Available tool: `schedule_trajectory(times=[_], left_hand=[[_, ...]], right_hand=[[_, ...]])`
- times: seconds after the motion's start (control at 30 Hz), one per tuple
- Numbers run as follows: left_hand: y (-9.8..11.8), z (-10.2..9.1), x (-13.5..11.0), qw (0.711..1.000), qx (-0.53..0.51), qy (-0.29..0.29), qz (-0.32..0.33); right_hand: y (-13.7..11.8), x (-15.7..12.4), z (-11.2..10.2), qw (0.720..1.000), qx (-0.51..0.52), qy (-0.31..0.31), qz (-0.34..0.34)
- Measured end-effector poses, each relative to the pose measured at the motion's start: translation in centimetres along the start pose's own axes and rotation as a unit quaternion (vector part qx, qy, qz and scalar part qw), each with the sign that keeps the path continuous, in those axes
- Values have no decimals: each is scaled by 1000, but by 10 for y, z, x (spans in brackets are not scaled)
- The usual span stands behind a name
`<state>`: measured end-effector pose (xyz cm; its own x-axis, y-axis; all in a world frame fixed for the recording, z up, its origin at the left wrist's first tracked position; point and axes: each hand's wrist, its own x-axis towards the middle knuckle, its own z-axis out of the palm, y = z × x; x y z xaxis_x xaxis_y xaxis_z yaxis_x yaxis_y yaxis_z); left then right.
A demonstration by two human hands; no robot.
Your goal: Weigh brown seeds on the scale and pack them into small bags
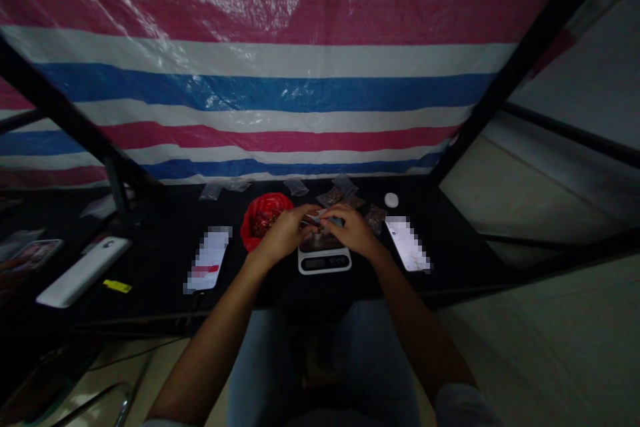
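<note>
The left hand [284, 232] and right hand [356, 232] curl over the scale [325, 263]; whether either grips anything cannot be told. A leftward bump could tip the red bag [273, 201].

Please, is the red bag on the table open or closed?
Open: the red bag has its mouth spread, showing small pieces inside.

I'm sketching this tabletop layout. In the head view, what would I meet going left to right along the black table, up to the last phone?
Long white object → left phone → red bag → white scale → right phone.
</note>
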<state>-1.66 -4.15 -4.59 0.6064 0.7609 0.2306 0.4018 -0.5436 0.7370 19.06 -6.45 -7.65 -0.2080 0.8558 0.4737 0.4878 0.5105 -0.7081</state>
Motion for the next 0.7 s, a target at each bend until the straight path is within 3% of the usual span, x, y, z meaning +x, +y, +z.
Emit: schedule_trajectory(times=[0.2, 0.33, 0.43, 0.6, 0.7], left_hand=[[-5, 1, -22, 993, 79, 67, -52], [-4, 5, -35, 981, 153, -2, -116], [-2, 10, -39, 968, 197, -36, -150], [1, 11, -37, 971, 191, -29, -141], [4, 10, -35, 981, 152, 20, -119]], right_hand=[[-4, -5, 2, 1000, -13, -9, -6], [-4, -15, -5, 998, -50, 2, 32], [-6, -23, -9, 992, -111, -35, 54], [-9, -28, -7, 980, -166, -91, 67], [-9, -28, -8, 981, -153, -100, 63]])
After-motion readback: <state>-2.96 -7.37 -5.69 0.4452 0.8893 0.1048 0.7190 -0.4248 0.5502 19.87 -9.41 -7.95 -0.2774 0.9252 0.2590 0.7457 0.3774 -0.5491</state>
